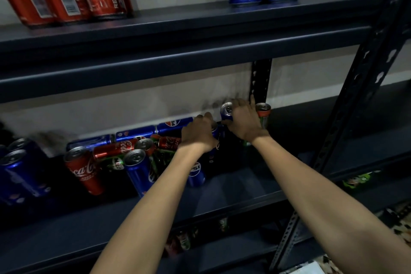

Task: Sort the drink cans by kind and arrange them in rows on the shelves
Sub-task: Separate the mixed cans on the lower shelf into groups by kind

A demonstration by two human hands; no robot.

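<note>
Gripping two blue cans at the back right of the middle shelf (pixel 222 187).
Right hand (pixel 243 121) curls round an upright blue can (pixel 226 111), top facing up; left hand (pixel 196 132) grips another blue can (pixel 216 134), also upright. Beside them blue cans lying flat (pixel 135 132) run lengthwise along the wall.

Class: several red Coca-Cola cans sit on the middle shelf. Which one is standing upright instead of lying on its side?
The red can at the pile's left front: its silver top faces up, while the other red cans behind it lie flat.
</note>
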